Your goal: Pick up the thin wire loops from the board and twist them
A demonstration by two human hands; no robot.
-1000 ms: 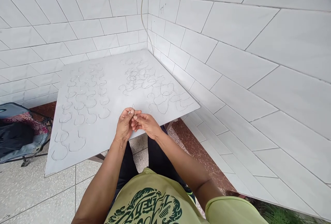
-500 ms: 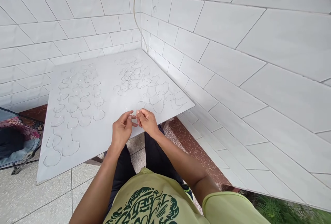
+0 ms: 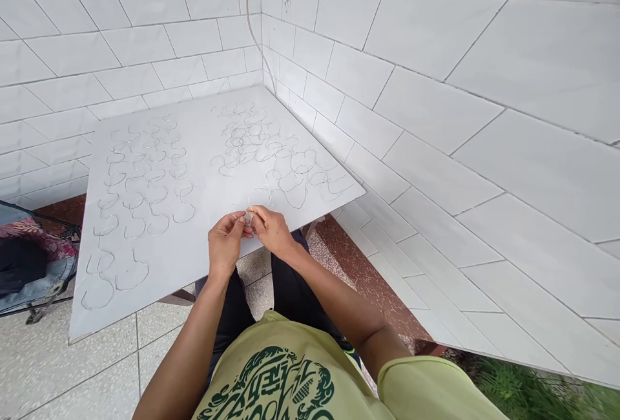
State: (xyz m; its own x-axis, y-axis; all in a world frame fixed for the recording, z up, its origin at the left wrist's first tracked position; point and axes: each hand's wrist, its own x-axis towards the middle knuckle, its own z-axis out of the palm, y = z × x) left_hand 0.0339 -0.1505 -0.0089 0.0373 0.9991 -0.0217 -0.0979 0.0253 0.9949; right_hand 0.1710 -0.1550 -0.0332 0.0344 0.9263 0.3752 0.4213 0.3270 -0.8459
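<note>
tabletop edge [image 3: 145, 304], wire [image 3: 250, 196] in right hand [image 3: 274, 231]

- And up the back we go: white tiled wall [image 3: 145, 45] on the left, dark joints running right across it!
- It meets a second tiled wall [image 3: 436, 90] on the right, filling that whole flank.
- Down the corner comes a pale cable [image 3: 248, 13], bending on its way.
- Small dark marks [image 3: 287, 4] there, on a tile just beside the corner.
- Far left, a folding chair [image 3: 14, 304], cut off by the edge, carrying dark cloth [image 3: 19, 268] and pink patterned fabric [image 3: 41, 232].
- Below, speckled floor tiles [image 3: 97, 368].
- Reddish-brown stone strip [image 3: 358, 271] along the right wall's foot.
- And green plants [image 3: 513, 378], bottom right!
</note>
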